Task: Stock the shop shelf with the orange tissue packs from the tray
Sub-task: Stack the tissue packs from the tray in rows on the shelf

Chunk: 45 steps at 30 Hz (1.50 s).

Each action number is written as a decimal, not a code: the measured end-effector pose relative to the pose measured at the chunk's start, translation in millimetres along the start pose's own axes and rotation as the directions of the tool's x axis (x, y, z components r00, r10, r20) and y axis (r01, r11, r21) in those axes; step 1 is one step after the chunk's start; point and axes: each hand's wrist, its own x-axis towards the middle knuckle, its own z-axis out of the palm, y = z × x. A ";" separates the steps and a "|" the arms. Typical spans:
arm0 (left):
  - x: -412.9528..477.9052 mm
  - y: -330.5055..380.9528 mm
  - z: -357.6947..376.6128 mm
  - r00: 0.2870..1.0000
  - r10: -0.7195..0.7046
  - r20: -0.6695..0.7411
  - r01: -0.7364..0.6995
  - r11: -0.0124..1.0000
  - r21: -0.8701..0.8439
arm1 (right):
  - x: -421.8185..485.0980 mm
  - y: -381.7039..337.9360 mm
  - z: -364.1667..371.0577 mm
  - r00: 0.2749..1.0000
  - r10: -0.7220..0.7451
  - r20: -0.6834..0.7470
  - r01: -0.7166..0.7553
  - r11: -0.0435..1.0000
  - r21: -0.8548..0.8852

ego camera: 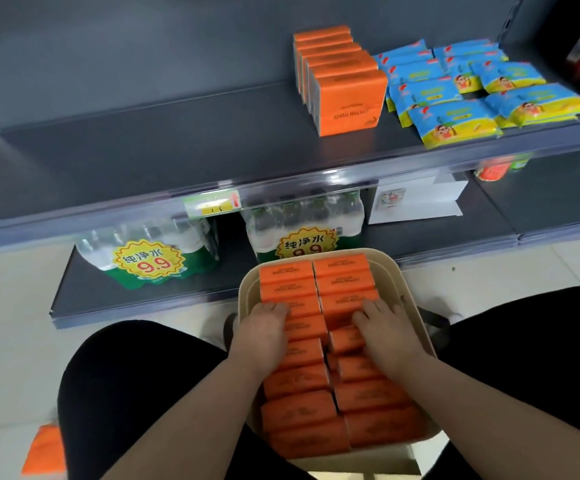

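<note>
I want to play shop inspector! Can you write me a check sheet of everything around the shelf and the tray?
Surface: grey shelf, left part bare; pale tiled floor below.
Job's things: row of orange tissue packs standing on the shelf; beige tray holding two rows of orange packs.
Clutter: blue and yellow packets right of the orange row; one orange pack on the floor, blurred.
Grips: left hand and right hand both lie on packs in the tray; whether they hold one cannot be told.
Cables: nothing seen.
Surroundings: bottled water packs with 9.9 price stickers on the lower shelf; white box beside them.
</note>
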 end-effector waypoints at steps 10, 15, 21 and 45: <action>-7.6 4.5 5.0 0.978 0.051 0.204 -0.112 0.948 0.297 | -16.5 8.0 -18.8 0.980 0.071 -0.187 -0.048 0.991 0.124; -8.2 14.3 14.3 0.968 0.080 0.240 -0.185 0.870 0.457 | -19.2 9.4 -14.2 0.993 0.049 -0.105 -0.036 0.991 0.130; -8.3 16.4 -3.1 0.975 0.103 0.196 -0.160 0.938 0.308 | -20.5 12.1 -22.9 0.987 0.096 -0.130 -0.071 0.981 0.182; 172.6 135.0 -223.2 0.895 0.234 -0.381 -0.085 0.925 0.370 | 14.1 128.2 -195.9 0.782 0.256 -0.568 -0.197 0.967 0.164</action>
